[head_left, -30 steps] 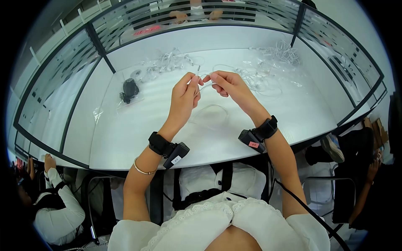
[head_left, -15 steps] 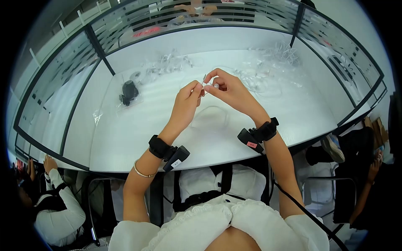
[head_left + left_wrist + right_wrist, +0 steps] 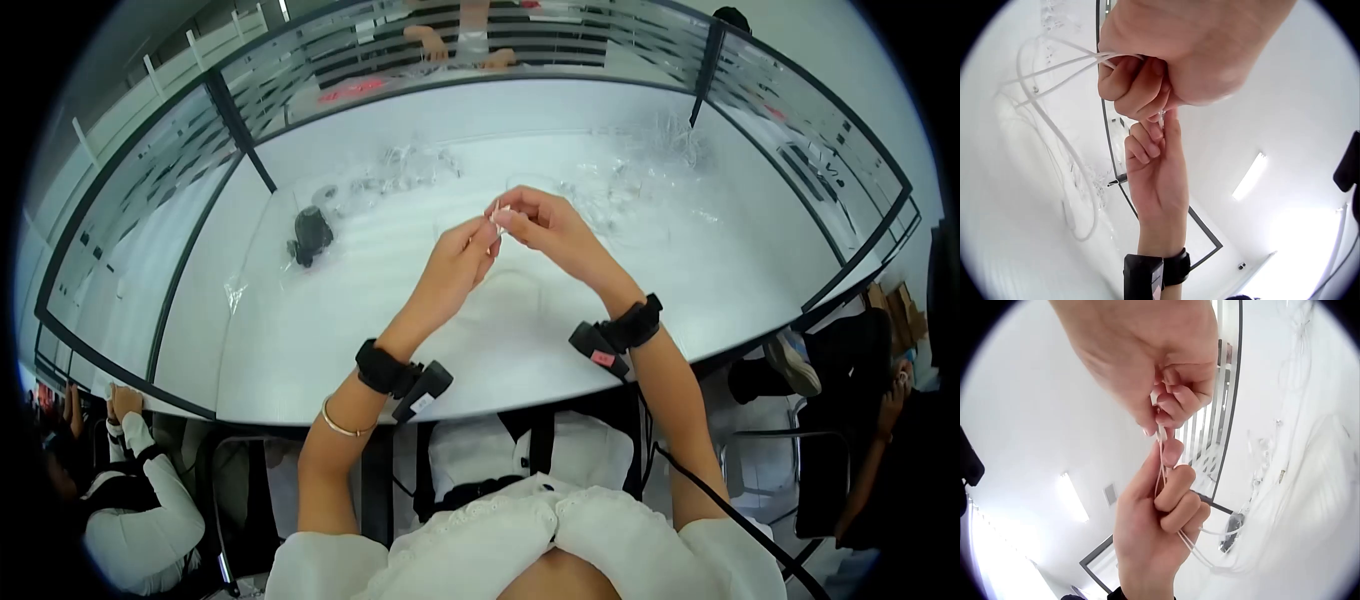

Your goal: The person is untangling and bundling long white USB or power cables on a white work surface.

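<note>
Over the middle of the white table, my left hand (image 3: 462, 262) and right hand (image 3: 550, 232) meet at the fingertips. A thin white cable (image 3: 1194, 550) runs through the curled fingers of my left hand. Below that hand it hangs in loose loops, plain in the left wrist view. Thumb and fingers of my right hand pinch a small white piece (image 3: 1161, 432) at the cable's upper end, right at the left thumb and fingertip. Fingers hide most of this piece, and I cannot tell its kind.
A dark object (image 3: 313, 235) in clear plastic lies on the table's left. White cables in clear bags (image 3: 400, 170) are at the back left, with more tangled white cables (image 3: 670, 145) at the back right. A low partition (image 3: 480, 75) surrounds the table; a person sits beyond it.
Both hands, a little apart at first, have come together at the fingertips. The plug end that stuck up above the left hand is now covered by the right fingers.
</note>
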The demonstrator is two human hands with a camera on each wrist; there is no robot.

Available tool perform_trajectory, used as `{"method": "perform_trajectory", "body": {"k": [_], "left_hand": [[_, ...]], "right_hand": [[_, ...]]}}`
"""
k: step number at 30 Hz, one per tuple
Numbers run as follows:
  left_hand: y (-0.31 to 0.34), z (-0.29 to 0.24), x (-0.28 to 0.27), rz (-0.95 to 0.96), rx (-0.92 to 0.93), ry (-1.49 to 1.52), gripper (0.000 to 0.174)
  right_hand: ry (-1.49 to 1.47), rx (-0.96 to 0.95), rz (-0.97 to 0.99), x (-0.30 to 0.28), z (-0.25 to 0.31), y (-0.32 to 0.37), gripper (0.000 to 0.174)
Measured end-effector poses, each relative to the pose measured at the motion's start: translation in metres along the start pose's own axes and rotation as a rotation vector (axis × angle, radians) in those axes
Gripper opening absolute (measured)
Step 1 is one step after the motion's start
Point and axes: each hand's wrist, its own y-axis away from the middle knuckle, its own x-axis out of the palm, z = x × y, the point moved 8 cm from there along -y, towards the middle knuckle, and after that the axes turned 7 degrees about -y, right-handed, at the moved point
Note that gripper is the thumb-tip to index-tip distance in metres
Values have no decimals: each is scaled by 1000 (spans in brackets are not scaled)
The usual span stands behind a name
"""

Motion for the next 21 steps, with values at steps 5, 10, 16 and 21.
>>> {"method": "perform_trajectory", "body": {"k": [5,10,16,21], "left_hand": [[0,-1,6,48,-77,-23,37],[-3,7,8,82,-98,19,35],[0,2,6,48,-62,-22,34],[-7,10,-3,45,-8,31,36]], "right_hand": [[-77,66,27,5,-2,1,21],[144,-44,-117,-8,-10,-4,22],[170,26,-88,-4,-11,-1,27],[456,27,-67,4,5,0,22]]}}
